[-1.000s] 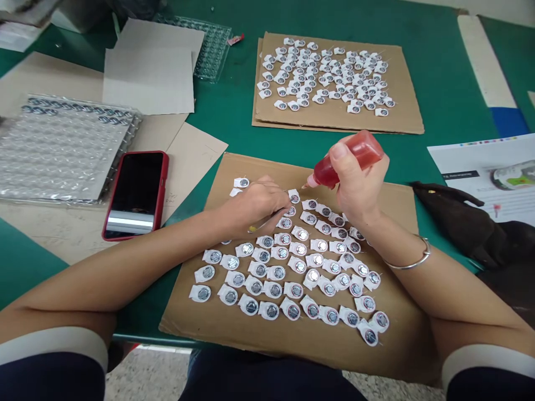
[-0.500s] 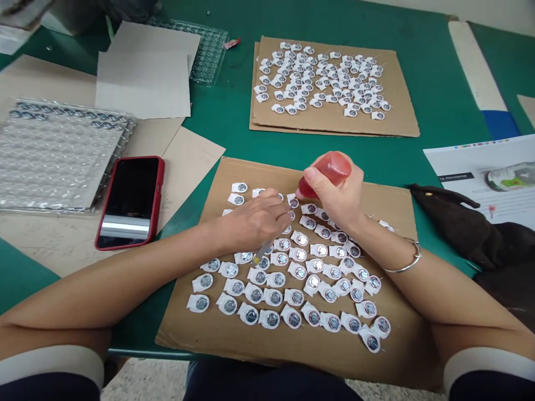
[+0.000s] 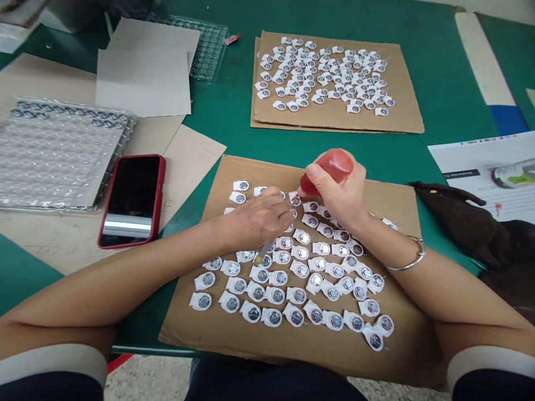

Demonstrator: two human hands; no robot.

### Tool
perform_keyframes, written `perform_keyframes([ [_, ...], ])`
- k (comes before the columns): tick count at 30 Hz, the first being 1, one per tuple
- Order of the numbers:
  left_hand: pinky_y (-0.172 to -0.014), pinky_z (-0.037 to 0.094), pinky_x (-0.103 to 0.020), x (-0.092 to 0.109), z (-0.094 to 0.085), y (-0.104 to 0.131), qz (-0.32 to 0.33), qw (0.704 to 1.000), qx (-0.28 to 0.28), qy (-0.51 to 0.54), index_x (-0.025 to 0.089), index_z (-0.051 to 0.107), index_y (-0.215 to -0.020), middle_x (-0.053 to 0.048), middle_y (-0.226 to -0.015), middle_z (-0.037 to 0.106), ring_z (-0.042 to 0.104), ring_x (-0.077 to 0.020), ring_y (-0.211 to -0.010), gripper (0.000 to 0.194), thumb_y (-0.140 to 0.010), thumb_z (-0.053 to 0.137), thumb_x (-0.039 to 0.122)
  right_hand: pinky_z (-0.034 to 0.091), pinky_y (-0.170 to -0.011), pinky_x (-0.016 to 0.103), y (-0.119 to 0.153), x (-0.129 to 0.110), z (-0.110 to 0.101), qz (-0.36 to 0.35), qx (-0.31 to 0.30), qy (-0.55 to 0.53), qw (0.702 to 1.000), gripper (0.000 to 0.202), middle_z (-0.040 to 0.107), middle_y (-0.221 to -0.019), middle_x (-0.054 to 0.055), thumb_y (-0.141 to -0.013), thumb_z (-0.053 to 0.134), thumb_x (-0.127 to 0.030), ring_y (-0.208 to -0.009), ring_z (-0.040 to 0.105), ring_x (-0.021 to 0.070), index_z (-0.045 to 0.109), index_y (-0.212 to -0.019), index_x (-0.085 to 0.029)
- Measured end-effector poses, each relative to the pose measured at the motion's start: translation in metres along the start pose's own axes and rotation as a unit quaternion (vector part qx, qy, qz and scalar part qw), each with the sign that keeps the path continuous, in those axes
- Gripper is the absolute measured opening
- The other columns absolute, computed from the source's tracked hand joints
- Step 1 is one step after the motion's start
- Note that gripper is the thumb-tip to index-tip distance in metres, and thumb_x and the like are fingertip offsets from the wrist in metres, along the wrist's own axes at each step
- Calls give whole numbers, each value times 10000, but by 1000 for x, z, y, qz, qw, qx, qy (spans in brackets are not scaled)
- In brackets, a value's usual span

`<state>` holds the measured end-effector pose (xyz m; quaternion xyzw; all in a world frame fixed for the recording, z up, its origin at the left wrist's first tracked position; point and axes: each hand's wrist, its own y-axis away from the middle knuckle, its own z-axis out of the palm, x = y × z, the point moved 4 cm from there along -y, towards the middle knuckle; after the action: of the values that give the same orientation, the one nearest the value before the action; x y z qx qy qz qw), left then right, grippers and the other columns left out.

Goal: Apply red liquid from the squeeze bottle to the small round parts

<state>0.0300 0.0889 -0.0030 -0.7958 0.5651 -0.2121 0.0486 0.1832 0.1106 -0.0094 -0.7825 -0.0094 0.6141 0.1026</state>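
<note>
My right hand (image 3: 345, 192) is wrapped round a translucent red squeeze bottle (image 3: 330, 170), tilted so its tip points down and left. That tip is close to a small round silver piece with a white paper tab (image 3: 295, 199); whether they touch I cannot tell. Closed beside it, my left hand (image 3: 265, 220) grips a thin metal tool that looks like tweezers (image 3: 263, 253), its yellow-marked end sticking out below the palm. The tool's other end is hidden by my fingers. Many similar pieces lie in rough rows on the cardboard sheet (image 3: 200, 340) under both hands.
Another cardboard stack (image 3: 401, 117) with similar pieces lies at the back. Left are a red-cased phone (image 3: 131, 200), a clear plastic tray (image 3: 54, 161) and grey card sheets (image 3: 142, 83). A printed sheet (image 3: 455, 161) and a dark cloth-like item (image 3: 463, 223) are right.
The whole view has shifted slightly. Both hands keep nearly the same place over the cardboard, with the bottle and the metal tool still held.
</note>
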Motion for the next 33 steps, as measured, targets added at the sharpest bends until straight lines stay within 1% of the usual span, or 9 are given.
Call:
perform_keyframes([
  [3,-717,406,-343,3,2,1,59,997,-15,-48,146,572,-734,-87,-764,632,533,-187,-751,229,-857,381,120,505,-595,331,0,1,0,1,1,-7,1000,295,549,-655,-1,-671,626,-505,-686,587,159,531,-761,-241],
  [7,-713,405,-339,1,4,2,45,996,-35,-69,159,567,-741,-79,-804,637,530,-178,-744,246,-860,359,102,505,-588,323,0,2,0,-1,2,-9,1000,296,551,-639,-5,-672,622,-509,-692,587,159,529,-767,-245],
  [12,-702,404,-338,3,3,3,62,996,-10,-71,133,555,-716,-89,-765,624,533,-177,-742,220,-854,388,97,498,-605,318,-1,2,0,-3,8,-2,1000,292,556,-624,-8,-680,615,-510,-689,588,156,527,-758,-243],
  [18,-709,405,-324,3,4,3,71,994,13,-87,127,550,-719,-73,-748,619,528,-163,-734,197,-851,406,103,486,-598,314,-2,1,-1,-10,13,11,1000,279,547,-626,-8,-695,611,-487,-657,580,147,521,-761,-231],
  [24,-701,404,-314,3,2,2,57,994,-5,-96,144,554,-701,-59,-737,620,524,-157,-711,206,-852,415,126,481,-603,307,-2,0,-1,-16,12,17,1000,276,541,-617,-17,-703,607,-481,-611,566,130,509,-753,-229],
  [30,-710,406,-319,3,3,2,72,993,11,-93,125,563,-736,-67,-737,617,533,-158,-726,161,-846,445,122,471,-585,297,-2,-2,-1,-27,21,17,999,269,540,-616,-17,-703,610,-474,-604,559,126,512,-747,-227],
  [33,-701,405,-324,3,2,1,69,994,-1,-87,125,565,-733,-69,-726,616,531,-161,-718,180,-854,432,133,468,-580,296,-2,-2,-2,-29,25,22,999,266,541,-610,-17,-707,607,-473,-599,556,125,514,-747,-226],
])
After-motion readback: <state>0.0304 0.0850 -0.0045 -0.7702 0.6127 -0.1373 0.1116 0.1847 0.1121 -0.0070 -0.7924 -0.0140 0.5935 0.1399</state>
